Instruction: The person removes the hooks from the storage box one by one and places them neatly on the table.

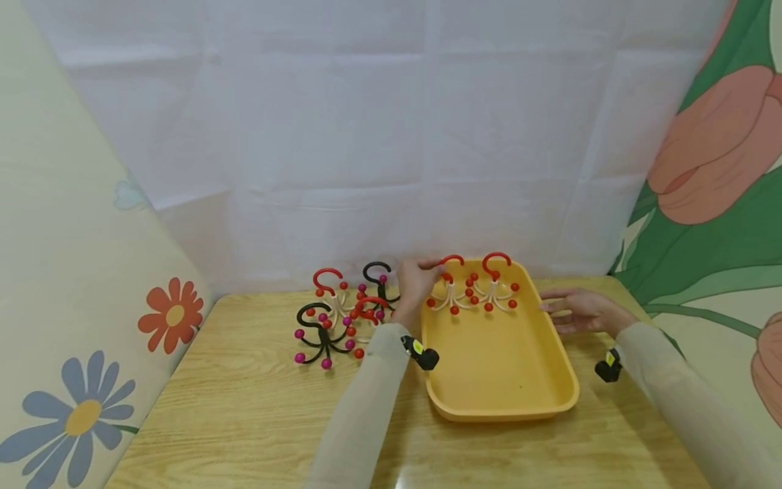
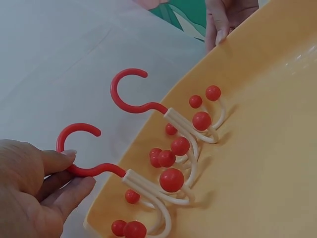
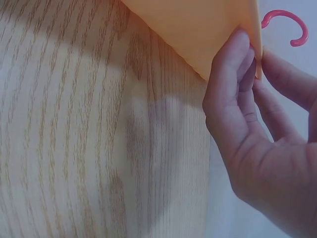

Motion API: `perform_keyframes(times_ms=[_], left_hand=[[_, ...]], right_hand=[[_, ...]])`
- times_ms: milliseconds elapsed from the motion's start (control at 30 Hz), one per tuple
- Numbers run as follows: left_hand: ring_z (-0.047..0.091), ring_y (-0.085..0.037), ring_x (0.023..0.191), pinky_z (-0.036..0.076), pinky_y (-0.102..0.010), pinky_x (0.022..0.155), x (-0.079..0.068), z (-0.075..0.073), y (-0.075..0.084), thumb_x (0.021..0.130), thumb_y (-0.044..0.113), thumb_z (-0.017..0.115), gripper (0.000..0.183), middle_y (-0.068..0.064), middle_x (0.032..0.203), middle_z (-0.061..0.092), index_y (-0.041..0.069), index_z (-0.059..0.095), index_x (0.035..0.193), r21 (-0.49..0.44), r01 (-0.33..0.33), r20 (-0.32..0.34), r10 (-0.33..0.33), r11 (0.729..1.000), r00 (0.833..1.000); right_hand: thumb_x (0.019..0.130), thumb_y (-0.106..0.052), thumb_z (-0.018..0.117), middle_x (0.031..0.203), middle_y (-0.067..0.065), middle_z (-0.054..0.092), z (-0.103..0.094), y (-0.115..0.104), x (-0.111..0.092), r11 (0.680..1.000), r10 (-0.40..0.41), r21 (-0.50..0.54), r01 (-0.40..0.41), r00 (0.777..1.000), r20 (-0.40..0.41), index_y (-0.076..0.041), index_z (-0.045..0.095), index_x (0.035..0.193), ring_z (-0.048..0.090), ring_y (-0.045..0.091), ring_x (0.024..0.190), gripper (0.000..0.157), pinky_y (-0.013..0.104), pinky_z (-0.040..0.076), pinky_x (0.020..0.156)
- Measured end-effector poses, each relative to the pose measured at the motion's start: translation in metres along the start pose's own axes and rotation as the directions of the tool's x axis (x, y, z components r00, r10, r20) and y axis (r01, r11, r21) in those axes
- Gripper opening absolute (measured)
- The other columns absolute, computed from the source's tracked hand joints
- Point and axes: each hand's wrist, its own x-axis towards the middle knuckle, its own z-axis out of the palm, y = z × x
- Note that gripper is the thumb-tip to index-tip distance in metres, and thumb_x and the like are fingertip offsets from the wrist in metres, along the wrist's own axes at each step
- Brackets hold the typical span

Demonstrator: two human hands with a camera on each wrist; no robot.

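Observation:
In the left wrist view my left hand (image 2: 29, 191) pinches the red hook of a white claw hanger with red ball tips (image 2: 143, 183). Its branches rest inside the yellow tray (image 1: 495, 367), by the far left corner. Beside it in the tray stands a second red-and-white claw hanger (image 1: 493, 292), hook upward. My right hand (image 1: 577, 311) is at the tray's right side. Up close, the right wrist view has its thumb and fingers (image 3: 230, 74) on either side of the yellow rim, holding it.
Left of the tray, several claw hangers stand clustered on the wooden table (image 1: 244, 407): black ones with magenta balls (image 1: 324, 336) and white ones with red hooks (image 1: 334, 309). A white cloth (image 1: 342, 136) hangs behind. Flower-patterned panels (image 1: 721, 149) border both sides.

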Motion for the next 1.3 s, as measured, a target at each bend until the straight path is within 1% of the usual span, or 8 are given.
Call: perform_keyframes(times_ms=[133, 333, 567, 767, 833, 1000, 1067, 1300], left_hand=[[0.079, -0.028, 0.098, 0.065, -0.033, 0.082, -0.001, -0.002, 0.003, 0.094, 0.011, 0.079, 0.019, -0.016, 0.109, 0.081, 0.004, 0.082, 0.112, -0.020, 0.030, 0.016, -0.030, 0.999, 0.999], [0.079, -0.030, 0.104, 0.064, -0.045, 0.094, -0.001, -0.006, 0.008, 0.095, 0.012, 0.079, 0.021, -0.016, 0.113, 0.081, 0.005, 0.081, 0.115, -0.078, 0.064, 0.055, -0.060, 0.995, 0.997], [0.078, -0.021, 0.091, 0.065, -0.037, 0.086, -0.005, -0.014, 0.020, 0.096, 0.014, 0.077, 0.021, -0.018, 0.110, 0.081, 0.003, 0.082, 0.113, -0.050, -0.014, 0.052, 0.016, 0.999, 0.999], [0.079, -0.034, 0.106, 0.062, -0.051, 0.097, -0.011, -0.025, 0.035, 0.099, 0.019, 0.075, 0.026, -0.018, 0.114, 0.080, 0.004, 0.079, 0.119, -0.089, -0.004, 0.092, 0.012, 0.996, 0.996], [0.078, -0.034, 0.107, 0.062, -0.049, 0.097, -0.013, -0.029, 0.040, 0.099, 0.021, 0.075, 0.028, -0.017, 0.113, 0.080, 0.004, 0.078, 0.120, -0.073, -0.008, 0.103, 0.015, 0.997, 0.995], [0.080, -0.033, 0.100, 0.065, -0.047, 0.090, -0.016, -0.040, 0.051, 0.099, 0.021, 0.074, 0.029, -0.018, 0.113, 0.080, 0.001, 0.077, 0.121, -0.049, -0.082, 0.124, 0.088, 0.995, 0.988], [0.080, -0.034, 0.099, 0.065, -0.049, 0.089, -0.017, -0.044, 0.055, 0.099, 0.020, 0.074, 0.029, -0.019, 0.113, 0.080, 0.001, 0.076, 0.121, -0.066, -0.100, 0.135, 0.108, 0.993, 0.985], [0.079, -0.037, 0.100, 0.065, -0.044, 0.088, -0.021, -0.061, 0.069, 0.098, 0.021, 0.076, 0.027, -0.017, 0.111, 0.081, 0.003, 0.078, 0.118, -0.114, -0.118, 0.162, 0.135, 0.986, 0.978]], right_hand=[[0.108, -0.021, 0.060, 0.108, -0.007, 0.068, -0.001, 0.000, 0.000, 1.000, -0.005, -0.008, 0.005, 1.000, 0.002, -0.001, 0.020, 0.166, 0.069, 0.010, 0.097, 0.074, 0.031, 0.063, 0.085], [0.108, -0.020, 0.059, 0.106, -0.007, 0.069, 0.001, 0.001, 0.000, 1.000, -0.004, -0.002, 0.004, 1.000, 0.001, -0.001, 0.021, 0.166, 0.069, 0.010, 0.097, 0.071, 0.030, 0.063, 0.085], [0.108, -0.020, 0.060, 0.107, -0.006, 0.069, 0.000, 0.001, 0.000, 1.000, -0.011, -0.005, 0.011, 1.000, -0.002, -0.001, 0.023, 0.166, 0.069, 0.010, 0.097, 0.071, 0.031, 0.064, 0.085], [0.108, -0.021, 0.060, 0.110, -0.006, 0.068, -0.001, 0.003, 0.001, 1.000, -0.015, -0.013, 0.015, 1.000, 0.001, -0.002, 0.021, 0.166, 0.070, 0.010, 0.098, 0.072, 0.031, 0.064, 0.086], [0.109, -0.021, 0.060, 0.110, -0.006, 0.068, -0.002, 0.004, 0.001, 1.000, -0.015, -0.012, 0.015, 1.000, 0.003, -0.002, 0.021, 0.167, 0.070, 0.010, 0.098, 0.073, 0.031, 0.064, 0.086], [0.108, -0.022, 0.060, 0.111, -0.006, 0.068, -0.002, 0.004, 0.001, 1.000, -0.011, -0.014, 0.011, 1.000, 0.003, -0.002, 0.020, 0.167, 0.070, 0.010, 0.098, 0.073, 0.031, 0.064, 0.086], [0.108, -0.022, 0.060, 0.112, -0.005, 0.067, -0.002, 0.003, 0.000, 1.000, -0.007, -0.017, 0.007, 1.000, -0.002, -0.003, 0.021, 0.167, 0.069, 0.009, 0.098, 0.074, 0.031, 0.063, 0.086], [0.108, -0.021, 0.061, 0.112, -0.004, 0.066, -0.001, 0.001, 0.001, 1.000, -0.002, -0.020, 0.002, 1.000, -0.007, -0.003, 0.021, 0.167, 0.069, 0.010, 0.098, 0.073, 0.031, 0.064, 0.087]])
